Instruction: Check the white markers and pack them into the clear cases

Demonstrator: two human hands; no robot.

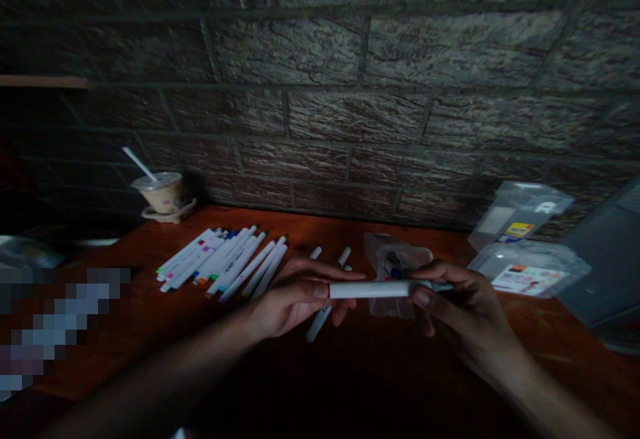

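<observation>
Held level between my two hands is a white marker (373, 289) with a red mark at its left end. My left hand (295, 299) pinches that end between thumb and fingers. At the other end, my right hand (455, 299) closes its thumb and fingertips around a greyish tip that looks uncapped. Behind the marker stands a clear plastic case (375, 249) with some dark and coloured pieces inside, partly hidden by my right hand. A few loose markers (318, 325) lie on the table behind and under my left hand.
A pile of white markers with coloured ends (227, 262) lies to the left on the wooden table (165, 332). Further back is a drink cup with a straw (163, 192). Clear plastic boxes (533, 269) stand at the right. A block wall (320, 105) rises behind.
</observation>
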